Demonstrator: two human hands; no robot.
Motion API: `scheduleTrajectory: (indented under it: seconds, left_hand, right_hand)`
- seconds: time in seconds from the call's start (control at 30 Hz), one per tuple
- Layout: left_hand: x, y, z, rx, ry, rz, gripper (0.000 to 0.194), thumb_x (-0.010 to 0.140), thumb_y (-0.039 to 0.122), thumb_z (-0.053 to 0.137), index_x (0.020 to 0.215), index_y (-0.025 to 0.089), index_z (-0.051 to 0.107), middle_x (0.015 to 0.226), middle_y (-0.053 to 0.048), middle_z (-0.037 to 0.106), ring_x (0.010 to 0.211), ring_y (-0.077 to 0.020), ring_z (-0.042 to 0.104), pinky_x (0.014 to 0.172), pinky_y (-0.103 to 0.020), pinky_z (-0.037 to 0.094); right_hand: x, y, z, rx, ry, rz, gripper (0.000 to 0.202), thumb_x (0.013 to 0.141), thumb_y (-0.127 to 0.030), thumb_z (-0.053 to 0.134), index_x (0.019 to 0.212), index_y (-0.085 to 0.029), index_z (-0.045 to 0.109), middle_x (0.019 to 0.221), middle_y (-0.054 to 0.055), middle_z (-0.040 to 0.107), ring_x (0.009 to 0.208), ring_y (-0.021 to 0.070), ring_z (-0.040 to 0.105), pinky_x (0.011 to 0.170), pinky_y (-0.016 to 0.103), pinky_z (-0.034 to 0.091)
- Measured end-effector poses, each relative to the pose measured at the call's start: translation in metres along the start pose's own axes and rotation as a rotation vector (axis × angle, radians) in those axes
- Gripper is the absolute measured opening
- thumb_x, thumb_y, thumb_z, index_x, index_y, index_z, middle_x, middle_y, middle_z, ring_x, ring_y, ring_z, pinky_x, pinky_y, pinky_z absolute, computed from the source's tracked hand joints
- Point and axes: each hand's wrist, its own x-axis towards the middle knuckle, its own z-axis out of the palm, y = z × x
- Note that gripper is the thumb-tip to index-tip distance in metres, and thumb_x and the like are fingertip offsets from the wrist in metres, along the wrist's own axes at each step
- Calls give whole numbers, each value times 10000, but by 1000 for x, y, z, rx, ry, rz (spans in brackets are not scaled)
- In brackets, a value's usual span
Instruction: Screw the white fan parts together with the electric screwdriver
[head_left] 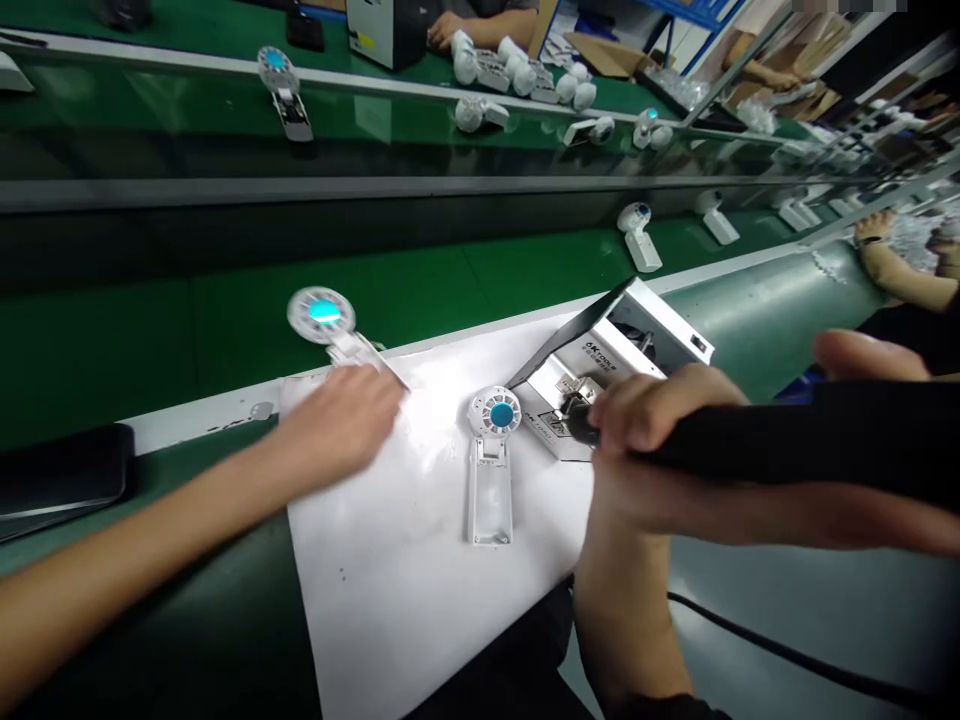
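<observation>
Our left hand [346, 425] curls over one white fan [322, 313] at the far-left corner of the surface [397, 610]; blur hides whether its fingers pinch. Our right hand [656, 497] wraps fingers round a black tool [810, 445]. A second fan [492, 470] lies mid-surface, between the side edges. Both seem light, stiff, smooth; we'd hold their bodies.

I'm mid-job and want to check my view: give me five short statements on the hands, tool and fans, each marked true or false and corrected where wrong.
1. The right hand grips a black tool. True.
2. The central fan lies on the white sheet. True.
3. The tool's front end is over that fan's handle. False: it is at the machine to the fan's right.
4. The left hand is at the left fan. True.
5. The central fan's disc is red. False: it is blue.
</observation>
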Motion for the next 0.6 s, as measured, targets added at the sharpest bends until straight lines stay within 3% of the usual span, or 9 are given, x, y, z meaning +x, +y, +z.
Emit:
scheduleTrajectory:
  seconds: [0.07,0.13,0.23,0.33,0.4,0.43,0.5,0.6]
  left_hand:
    - [9,-43,-14,54,-39,-183,359,1191,266,368,1185,100,686,1131,-147,689,1081,-317,651,1004,-493,557]
    - [12,-76,-29,51,-85,-249,464,1236,338,287,1247,70,666,1193,-126,663,1183,-315,651,1100,-518,571]
    - [13,-90,-48,98,-76,-311,560,1247,435,267,1265,43,666,1195,-115,630,1248,-346,653,1134,-571,592]
    - [17,-51,-57,160,133,-302,437,1211,393,408,1283,53,673,1249,-152,644,1288,-390,637,1143,-644,580]
    - [20,-4,-52,75,253,-84,326,1177,315,482,1268,78,686,1279,-160,669,1296,-358,637,1159,-595,577]
    - [22,22,-45,-28,287,109,281,1158,276,502,1217,90,704,1227,-147,699,1253,-325,658,1134,-533,596]
    - [22,69,-24,-161,215,394,272,1153,291,538,1260,117,717,1272,-132,742,1314,-303,664,1248,-499,535]
    - [18,109,7,-182,154,524,324,1146,382,606,1256,105,732,1277,-132,774,1277,-311,691,1287,-467,486]
  right_hand:
    - [10,-1,-11,-24,98,-124,593,914,-892,652,1110,-332,637,525,-100,474,333,154,427,345,313,388]
    - [13,7,-13,-26,165,-198,479,979,-793,652,1100,-329,658,513,-102,492,317,144,384,314,291,335]
    - [8,18,-10,-36,203,-181,438,989,-753,682,1094,-328,684,520,-100,509,327,132,347,314,282,330]
    - [2,17,-9,3,194,-145,450,983,-751,706,1128,-325,702,537,-94,515,356,130,356,339,283,359]
    - [-2,11,-8,59,122,-69,469,957,-757,736,1139,-327,699,530,-100,522,343,131,363,326,284,360]
    - [-4,8,-6,95,82,-22,487,941,-770,745,1132,-326,691,521,-105,523,327,130,361,311,281,350]
    - [-10,5,-2,161,14,57,512,922,-792,743,1110,-323,662,500,-114,528,294,128,354,286,274,336]
    - [-20,9,6,208,-10,105,488,948,-779,704,1100,-321,626,490,-124,539,273,125,343,281,263,353]
